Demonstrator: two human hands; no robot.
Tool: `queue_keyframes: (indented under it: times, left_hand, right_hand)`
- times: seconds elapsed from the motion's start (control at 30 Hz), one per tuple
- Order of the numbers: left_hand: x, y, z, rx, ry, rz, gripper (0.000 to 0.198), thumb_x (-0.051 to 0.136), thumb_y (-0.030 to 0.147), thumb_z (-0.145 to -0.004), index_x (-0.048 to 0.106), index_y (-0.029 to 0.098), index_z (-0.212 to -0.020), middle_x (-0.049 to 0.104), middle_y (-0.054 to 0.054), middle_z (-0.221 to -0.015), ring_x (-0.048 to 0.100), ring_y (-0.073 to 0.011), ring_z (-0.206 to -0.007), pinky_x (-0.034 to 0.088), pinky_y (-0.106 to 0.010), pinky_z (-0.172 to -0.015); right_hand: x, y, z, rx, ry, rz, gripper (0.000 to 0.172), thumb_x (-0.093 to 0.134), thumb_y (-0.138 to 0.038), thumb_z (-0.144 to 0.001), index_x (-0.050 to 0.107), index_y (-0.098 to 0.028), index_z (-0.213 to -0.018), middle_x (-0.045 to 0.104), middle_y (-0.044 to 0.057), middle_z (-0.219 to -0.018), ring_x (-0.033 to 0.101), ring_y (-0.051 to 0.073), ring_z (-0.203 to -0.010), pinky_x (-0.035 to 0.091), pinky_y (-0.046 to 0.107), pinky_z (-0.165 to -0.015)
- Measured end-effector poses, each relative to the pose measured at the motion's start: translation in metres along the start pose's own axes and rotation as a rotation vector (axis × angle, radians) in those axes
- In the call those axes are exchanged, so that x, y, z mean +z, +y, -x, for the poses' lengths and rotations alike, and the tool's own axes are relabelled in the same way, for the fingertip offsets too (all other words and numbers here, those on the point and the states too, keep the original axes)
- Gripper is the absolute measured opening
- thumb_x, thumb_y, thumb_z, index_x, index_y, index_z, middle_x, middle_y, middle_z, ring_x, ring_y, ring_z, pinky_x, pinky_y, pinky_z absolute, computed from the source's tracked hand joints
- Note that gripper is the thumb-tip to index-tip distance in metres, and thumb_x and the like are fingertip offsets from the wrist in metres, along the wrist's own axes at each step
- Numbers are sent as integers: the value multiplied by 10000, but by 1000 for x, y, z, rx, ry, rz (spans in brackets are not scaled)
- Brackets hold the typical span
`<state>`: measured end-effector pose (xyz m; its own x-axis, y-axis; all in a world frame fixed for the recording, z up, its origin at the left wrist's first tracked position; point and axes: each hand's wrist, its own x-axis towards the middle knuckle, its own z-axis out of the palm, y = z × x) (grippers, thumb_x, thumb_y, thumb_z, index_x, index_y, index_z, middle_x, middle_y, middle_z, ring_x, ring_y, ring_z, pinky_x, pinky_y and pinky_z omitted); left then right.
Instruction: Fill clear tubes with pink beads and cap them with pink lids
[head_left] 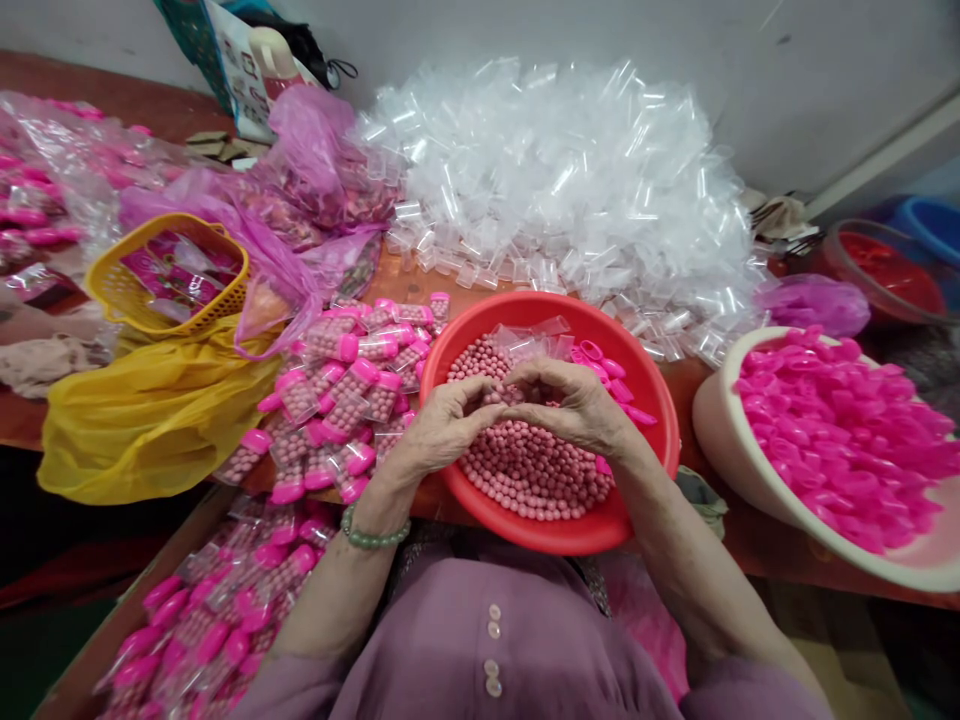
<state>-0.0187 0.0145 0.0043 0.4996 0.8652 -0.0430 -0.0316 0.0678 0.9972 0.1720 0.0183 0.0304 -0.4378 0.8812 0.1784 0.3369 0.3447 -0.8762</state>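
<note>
My left hand (450, 420) and my right hand (566, 400) meet over a red basin (652, 490). Their curled fingers close on a small cluster of pink beads (501, 393); whether a clear case surrounds it I cannot tell. Below my hands, many strands of pink beads (540, 480) fill the basin. A few clear plastic cases (529, 337) lie at its back, and several bright pink caps (611, 375) rest along its right side. My left wrist wears a green bead bracelet.
Left of the basin are capped, bead-filled cases (349, 400), a yellow basket (172, 325) and a yellow bag (150, 430). Clear cases (562, 180) are heaped behind. At right stands a white tub (720, 410) of pink caps. More filled cases (217, 610) lie lower left.
</note>
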Motion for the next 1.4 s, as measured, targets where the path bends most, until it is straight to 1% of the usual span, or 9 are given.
queue_keyframes:
  times: [0.2,0.33,0.53,0.63,0.77,0.87,1.07,1.2,1.4]
  left_hand:
    - [-1,-3,-1,-25,39,48,223,631,358,-843,595,141,-876,575,-9,-834,548,-120,-797,478,-263,-801]
    - [-2,-2,2,-27,27,103,221,623,362,-863,583,154,-927,583,-19,-893,573,-128,-860,494,-272,-836]
    - [3,11,11,19,-122,172,182,620,301,-880,595,137,-955,640,-61,-951,620,-130,-879,508,-272,-853]
    - [3,13,8,53,-77,138,170,637,284,-869,610,133,-943,647,-51,-909,620,-123,-853,507,-257,-830]
    - [2,14,2,59,-36,148,180,643,288,-857,614,137,-951,646,-43,-890,619,-131,-854,505,-256,-812]
    - [1,13,-3,37,-59,161,187,657,289,-837,615,138,-939,638,-37,-882,607,-127,-846,503,-253,-805]
    - [3,6,-11,7,-30,105,219,668,299,-810,631,138,-953,625,-24,-846,579,-116,-799,483,-242,-767]
    - [2,3,-15,15,-20,111,234,687,295,-786,647,138,-955,632,-20,-843,575,-112,-791,473,-239,-757]
    - [3,3,-17,-34,18,163,256,714,292,-756,651,126,-940,623,-15,-819,580,-105,-764,484,-247,-748]
  right_hand:
    - [0,-2,0,29,59,59,403,704,-484,-804,485,-188,-640,464,-38,-591,385,84,-537,321,233,-498]
    - [-8,-1,4,35,85,55,323,729,-448,-793,558,-182,-726,548,-22,-642,475,105,-589,389,242,-562]
    - [-38,19,11,126,318,236,159,676,-320,-829,615,-178,-795,630,1,-731,530,128,-652,423,261,-650]
    - [-48,31,17,176,211,460,96,623,-252,-848,653,-170,-889,660,33,-809,568,154,-717,442,274,-694]
    - [-45,36,17,272,-38,835,201,589,-190,-859,677,-148,-1035,654,109,-950,594,227,-897,449,325,-815]
    - [-42,33,10,348,-129,1012,243,541,-168,-888,671,-130,-1090,640,141,-992,584,251,-946,435,332,-842]
    - [-53,27,6,373,-248,1110,325,431,-69,-900,656,-114,-1131,641,155,-1020,586,246,-925,423,323,-818]
    - [-59,31,4,386,-187,1127,295,462,-144,-928,658,-124,-1148,671,146,-1026,605,244,-951,424,318,-828]
    - [-50,34,-15,383,-341,1153,252,590,-237,-886,697,-167,-1104,707,131,-1019,633,254,-966,415,305,-789]
